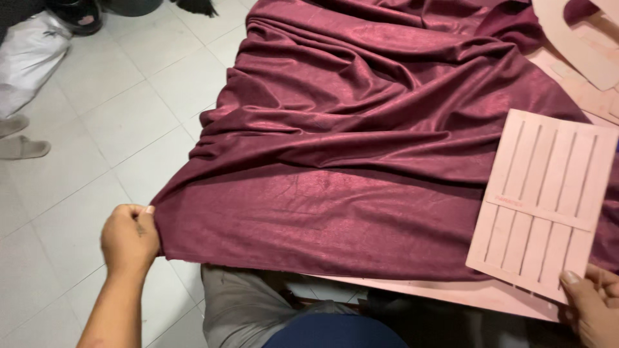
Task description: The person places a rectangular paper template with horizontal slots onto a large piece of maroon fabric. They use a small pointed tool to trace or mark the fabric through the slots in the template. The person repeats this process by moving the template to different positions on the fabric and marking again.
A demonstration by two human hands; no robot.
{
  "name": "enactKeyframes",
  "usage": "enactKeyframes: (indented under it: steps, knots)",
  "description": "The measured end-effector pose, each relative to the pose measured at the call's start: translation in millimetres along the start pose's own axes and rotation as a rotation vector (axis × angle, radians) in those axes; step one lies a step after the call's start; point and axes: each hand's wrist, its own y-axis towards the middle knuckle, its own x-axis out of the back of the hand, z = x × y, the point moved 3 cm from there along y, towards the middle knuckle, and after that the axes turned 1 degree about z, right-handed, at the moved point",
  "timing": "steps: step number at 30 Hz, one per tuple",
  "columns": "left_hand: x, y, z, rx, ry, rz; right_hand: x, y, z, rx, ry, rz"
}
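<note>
A large maroon cloth (361, 129) lies rumpled over a work surface, with folds running across its upper half. My left hand (129, 238) pinches the cloth's near left corner, pulling it out over the floor. My right hand (596, 306) holds the lower right corner of a pink slotted cardboard template (545, 200), which rests on the cloth's right side.
Pale pink board (451, 293) shows under the cloth's near edge, and more pink cut-out shapes (590, 51) lie at the top right. Grey tiled floor (97, 129) is on the left, with a sandal (22, 148) and a white bag (26, 58). My legs (251, 309) are below the cloth.
</note>
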Motion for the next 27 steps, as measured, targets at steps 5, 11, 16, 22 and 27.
enactKeyframes:
  steps: [5,11,16,22,27]
  knots:
    - [-4,-6,-13,0.058,-0.091,0.057,-27,7,-21,-0.004,-0.036,-0.025]
    - [7,-10,-29,0.084,-0.322,0.02,-46,-2,-11,-0.053,-0.016,0.036]
    - [18,-16,-67,0.0,-0.331,0.062,-53,-26,45,-0.145,0.287,0.275]
    - [10,-20,-156,-0.446,-0.265,0.026,-68,-40,100,-0.132,0.948,0.38]
    - [-27,-6,-211,-0.76,-0.265,-0.014,-44,-54,94,-0.191,0.963,0.374]
